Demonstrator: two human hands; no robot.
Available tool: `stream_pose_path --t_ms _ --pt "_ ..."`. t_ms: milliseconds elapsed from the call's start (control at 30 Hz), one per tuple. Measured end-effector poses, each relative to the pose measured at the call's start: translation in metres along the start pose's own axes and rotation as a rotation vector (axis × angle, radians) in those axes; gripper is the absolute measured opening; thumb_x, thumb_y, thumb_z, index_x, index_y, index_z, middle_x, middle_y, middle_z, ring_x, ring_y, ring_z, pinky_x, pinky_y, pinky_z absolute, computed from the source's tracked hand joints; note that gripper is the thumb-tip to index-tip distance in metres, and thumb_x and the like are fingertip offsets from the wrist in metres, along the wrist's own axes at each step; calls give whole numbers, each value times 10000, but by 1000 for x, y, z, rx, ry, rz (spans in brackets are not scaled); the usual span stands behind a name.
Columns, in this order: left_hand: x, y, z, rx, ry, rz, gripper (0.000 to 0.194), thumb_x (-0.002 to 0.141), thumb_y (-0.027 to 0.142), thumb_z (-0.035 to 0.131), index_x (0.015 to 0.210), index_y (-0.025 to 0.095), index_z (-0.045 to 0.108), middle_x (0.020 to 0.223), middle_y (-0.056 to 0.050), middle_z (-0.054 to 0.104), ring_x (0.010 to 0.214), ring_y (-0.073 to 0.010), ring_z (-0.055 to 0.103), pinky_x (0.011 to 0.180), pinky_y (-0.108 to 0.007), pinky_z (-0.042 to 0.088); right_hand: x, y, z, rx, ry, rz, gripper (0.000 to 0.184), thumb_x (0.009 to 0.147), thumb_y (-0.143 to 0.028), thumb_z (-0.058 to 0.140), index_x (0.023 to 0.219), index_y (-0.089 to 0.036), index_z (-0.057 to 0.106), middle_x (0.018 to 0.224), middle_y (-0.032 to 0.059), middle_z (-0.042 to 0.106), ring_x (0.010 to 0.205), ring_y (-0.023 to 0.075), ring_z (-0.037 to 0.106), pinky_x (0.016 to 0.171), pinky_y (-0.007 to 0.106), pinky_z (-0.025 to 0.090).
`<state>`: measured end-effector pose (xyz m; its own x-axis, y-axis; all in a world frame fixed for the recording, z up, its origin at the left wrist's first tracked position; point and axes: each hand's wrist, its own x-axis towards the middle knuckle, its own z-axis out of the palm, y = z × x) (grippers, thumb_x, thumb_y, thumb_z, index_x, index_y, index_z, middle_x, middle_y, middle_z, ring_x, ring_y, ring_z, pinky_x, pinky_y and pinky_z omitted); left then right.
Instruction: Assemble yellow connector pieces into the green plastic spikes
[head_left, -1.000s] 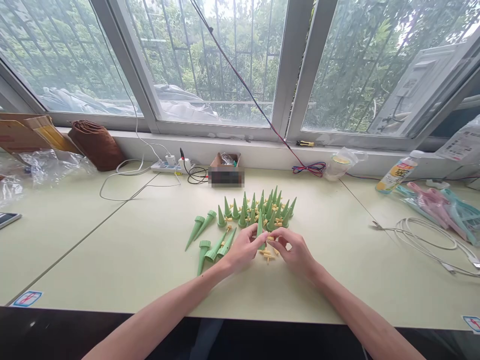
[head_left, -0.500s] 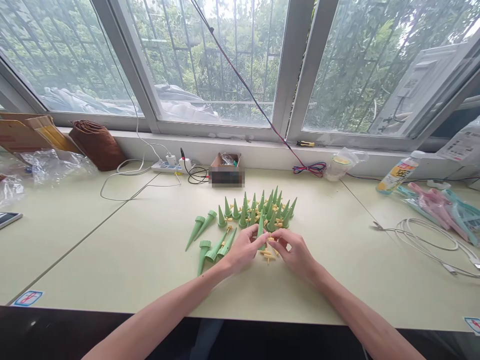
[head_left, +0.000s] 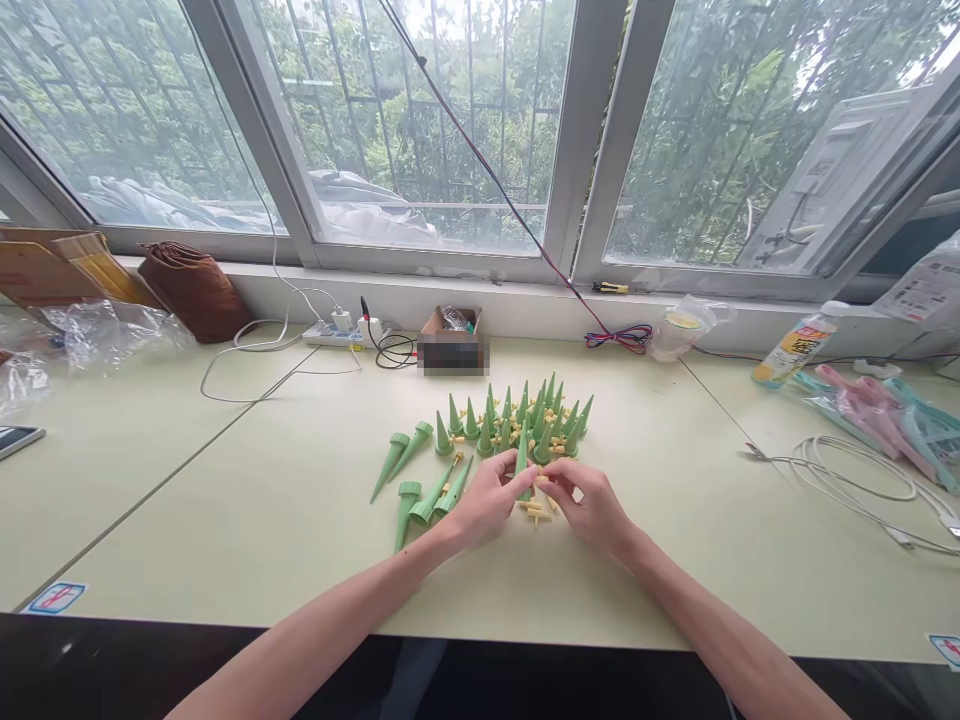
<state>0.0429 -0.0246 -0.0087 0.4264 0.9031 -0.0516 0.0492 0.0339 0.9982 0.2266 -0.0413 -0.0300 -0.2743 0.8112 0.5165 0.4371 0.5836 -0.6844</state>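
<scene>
My left hand is closed round a green plastic plant watering spike, held upright with its tip up. Close against it, my right hand pinches a small yellow valve at the spike's side; the fingers hide most of this piece. Several loose yellow valves lie on the table just below the fingers. Beyond the hands stands a cluster of upright green spikes with yellow valves among them. To the left, more green spikes lie on their sides, some with yellow valves by them.
The pale green table runs up to the window. A small box, a power strip and bundled wires stand along the back. On the right are a bottle, a white cable and pink and teal plastic items.
</scene>
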Motion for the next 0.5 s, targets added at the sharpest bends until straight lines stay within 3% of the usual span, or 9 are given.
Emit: stream_pose_path --t_ms 500 --pt "-2 3 -1 -160 -57 -57 393 865 539 630 833 166 512 688 59 449 452 -21 251 400 -182 196 1 -3 -1 121 20 -14 145 970 -303 570 955 -192 662 781 35 663 568 122 548 546 259 478"
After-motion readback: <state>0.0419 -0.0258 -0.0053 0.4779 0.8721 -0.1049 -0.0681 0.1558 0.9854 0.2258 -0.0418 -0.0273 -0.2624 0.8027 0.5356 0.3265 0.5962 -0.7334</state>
